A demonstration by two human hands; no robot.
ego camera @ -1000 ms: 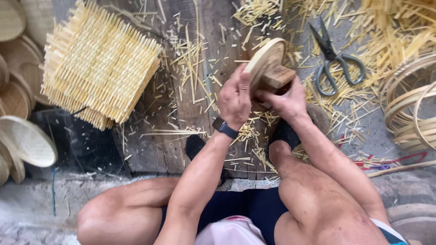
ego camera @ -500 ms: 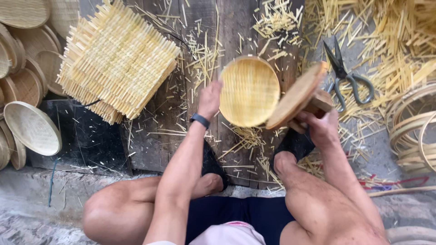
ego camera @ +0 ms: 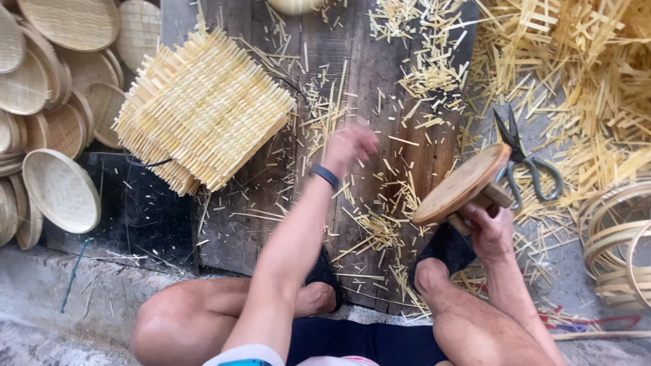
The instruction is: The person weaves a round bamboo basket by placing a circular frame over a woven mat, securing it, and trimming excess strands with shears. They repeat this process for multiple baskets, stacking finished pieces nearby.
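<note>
My right hand [ego camera: 489, 230] grips a round wooden mould [ego camera: 461, 183] by the block on its underside and holds it tilted, above my right foot. My left hand [ego camera: 349, 146] is stretched forward over the dark wooden board [ego camera: 380, 88]. It is blurred, its fingers are apart and it holds nothing. A dark band sits on that wrist. A pale rounded thing [ego camera: 295, 5] shows at the top edge, beyond the left hand; only its rim is in view.
A stack of square woven bamboo mats [ego camera: 203, 108] lies left of the board. Several round woven trays [ego camera: 61, 190] are piled at the far left. Scissors [ego camera: 525, 163] lie right of the mould, bamboo hoops [ego camera: 617, 237] at the right edge. Bamboo slivers litter everything.
Both hands were together on the mould. The left hand then lifted a round woven tray off it and swung forward. Now it is empty and the tray is out of it.
</note>
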